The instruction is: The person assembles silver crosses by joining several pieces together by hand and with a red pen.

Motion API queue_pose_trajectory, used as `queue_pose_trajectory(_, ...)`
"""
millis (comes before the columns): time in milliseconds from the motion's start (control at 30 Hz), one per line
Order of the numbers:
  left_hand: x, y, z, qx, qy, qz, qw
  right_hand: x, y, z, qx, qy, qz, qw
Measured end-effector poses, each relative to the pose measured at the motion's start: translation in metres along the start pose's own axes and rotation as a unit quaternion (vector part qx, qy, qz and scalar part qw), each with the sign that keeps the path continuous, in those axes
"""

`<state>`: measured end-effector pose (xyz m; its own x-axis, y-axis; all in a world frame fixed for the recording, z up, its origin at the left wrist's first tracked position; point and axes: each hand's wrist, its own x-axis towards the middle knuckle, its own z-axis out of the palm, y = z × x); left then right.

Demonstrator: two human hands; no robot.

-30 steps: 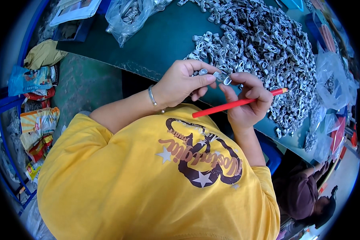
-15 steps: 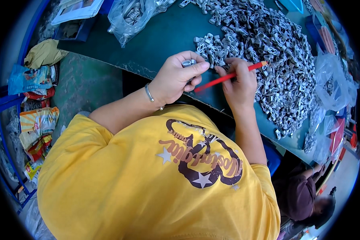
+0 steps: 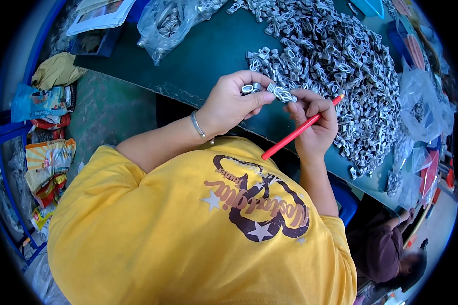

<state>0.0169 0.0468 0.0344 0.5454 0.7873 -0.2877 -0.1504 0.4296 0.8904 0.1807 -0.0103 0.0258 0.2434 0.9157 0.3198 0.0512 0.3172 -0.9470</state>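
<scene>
My left hand, with a silver bangle on its wrist, is closed around small grey metal loop-shaped fittings. Between the thumb and forefinger it pinches one more looped metal fitting, whose far end reaches my right fingertips. My right hand is closed on a red pencil, which slants down to the left across the fingers. Whether the right fingertips also grip the fitting is hard to make out. Just beyond both hands spreads a large heap of similar grey metal fittings.
The heap lies on a dark green table. A clear plastic bag of metal parts stands at far left, another clear bag at right. A blue bin holds papers above it. Another person sits at lower right.
Both hands have shifted slightly; a looped fitting now shows between them, pinched by the left hand. The pencil has tilted more steeply, its lower end moving down and right.
</scene>
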Motion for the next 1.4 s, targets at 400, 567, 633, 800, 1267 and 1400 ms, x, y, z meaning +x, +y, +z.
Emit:
queue_pose_trajectory(400, -0.004, 0.003, 0.002, 0.204, -0.035, 0.267, 0.941, -0.009, 0.007, 0.001, 0.057, 0.019, -0.026, 0.998)
queue_pose_trajectory(567, -0.006, 0.000, 0.002, 0.062, -0.030, 0.064, 0.996, -0.010, -0.004, 0.005, -0.029, 0.029, -0.136, 0.990)
queue_pose_trajectory(633, -0.008, 0.001, 0.004, 0.036, -0.035, 0.035, 0.998, -0.011, -0.003, 0.006, -0.038, 0.024, -0.149, 0.988)
queue_pose_trajectory(800, -0.006, 0.000, 0.001, -0.009, -0.070, -0.053, 0.996, -0.014, -0.005, 0.011, -0.059, 0.027, -0.174, 0.983)
queue_pose_trajectory(1267, -0.001, -0.002, -0.006, -0.191, -0.069, -0.113, 0.973, 0.014, 0.009, -0.022, -0.398, -0.071, -0.192, 0.894)
queue_pose_trajectory(1400, -0.003, 0.003, 0.000, -0.119, -0.016, -0.103, 0.987, 0.015, 0.012, -0.019, -0.508, -0.120, -0.242, 0.818)
